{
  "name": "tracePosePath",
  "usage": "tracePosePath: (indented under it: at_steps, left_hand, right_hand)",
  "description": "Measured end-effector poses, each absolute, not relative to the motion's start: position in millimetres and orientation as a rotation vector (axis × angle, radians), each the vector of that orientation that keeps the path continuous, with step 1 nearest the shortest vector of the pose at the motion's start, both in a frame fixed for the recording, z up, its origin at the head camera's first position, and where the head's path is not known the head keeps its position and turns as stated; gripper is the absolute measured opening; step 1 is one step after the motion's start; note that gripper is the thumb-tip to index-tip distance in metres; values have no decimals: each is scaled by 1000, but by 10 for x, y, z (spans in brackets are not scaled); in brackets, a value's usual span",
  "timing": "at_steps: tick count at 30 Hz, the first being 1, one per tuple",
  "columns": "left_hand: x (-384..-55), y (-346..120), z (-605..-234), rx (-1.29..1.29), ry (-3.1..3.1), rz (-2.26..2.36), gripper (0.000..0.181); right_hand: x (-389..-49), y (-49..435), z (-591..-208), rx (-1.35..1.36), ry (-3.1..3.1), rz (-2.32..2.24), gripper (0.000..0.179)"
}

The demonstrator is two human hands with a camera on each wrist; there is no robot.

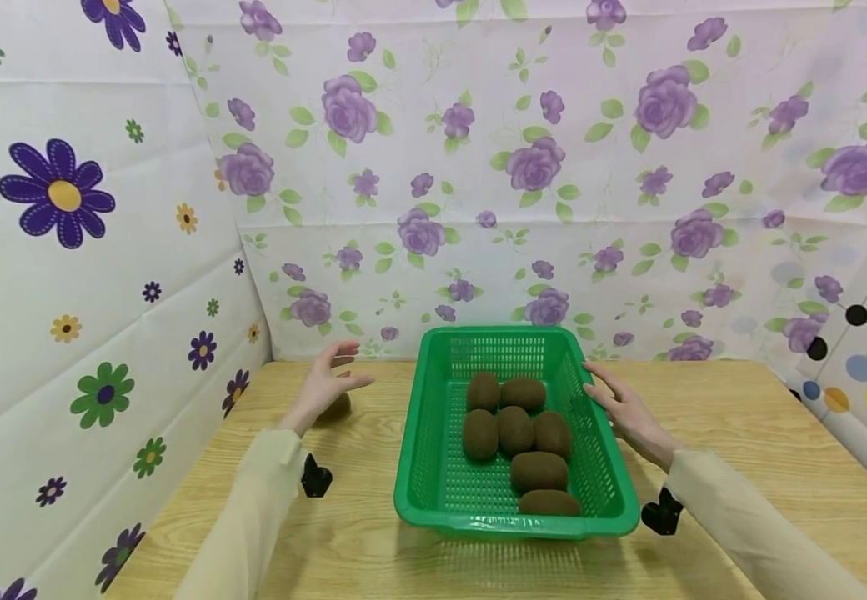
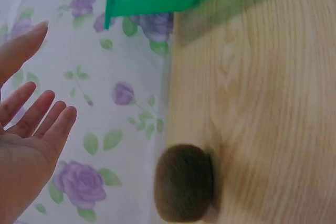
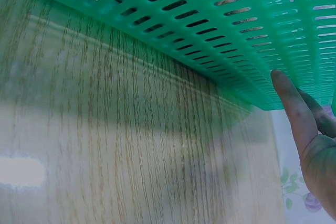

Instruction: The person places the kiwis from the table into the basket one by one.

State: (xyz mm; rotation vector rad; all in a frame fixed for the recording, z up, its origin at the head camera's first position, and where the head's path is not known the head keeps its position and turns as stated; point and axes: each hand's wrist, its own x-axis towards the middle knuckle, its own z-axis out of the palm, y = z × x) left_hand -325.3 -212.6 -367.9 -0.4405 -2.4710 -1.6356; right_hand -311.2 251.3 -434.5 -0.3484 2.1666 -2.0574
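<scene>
Several brown, fuzzy kiwis (image 1: 514, 431) lie in a green plastic basket (image 1: 508, 525), mostly toward its middle and right side. My left hand (image 1: 326, 385) is raised with fingers spread, holding nothing. Below it, partly hidden by the hand and wrist in the head view, a single kiwi (image 2: 184, 183) sits on the table left of the basket. My right hand (image 1: 632, 417) is at the basket's right side, its extended fingers touching near the rim. In the right wrist view, a fingertip of that hand (image 3: 302, 124) meets the slotted outer wall.
The basket stands on a wood-grain table (image 1: 719, 417). A white cloth with purple roses (image 1: 418, 233) hangs behind the table, and another flowered cloth (image 1: 103, 317) runs along its left side. Black wrist mounts (image 1: 316, 477) show beside both forearms.
</scene>
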Motion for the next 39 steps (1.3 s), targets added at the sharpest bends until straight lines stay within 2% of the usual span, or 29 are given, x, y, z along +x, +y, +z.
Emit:
tracePosePath:
  at_steps: [8,28,39]
  left_hand:
    - [-3203,-2392,-3883,-258,-2648,-1289,61]
    - [-3227,-2700,-4291,-80,-2701,-1349,74]
    - [-3266,-2703,-4402,-35,-2714,-1368,69]
  right_hand:
    - [-3122,2508,-4347,-345,2157,-2068,60]
    - [-3117,2513,-4335,-349,2190,-2029,60]
    - [-3104,2514,-4330,-342,2168,-2047,61]
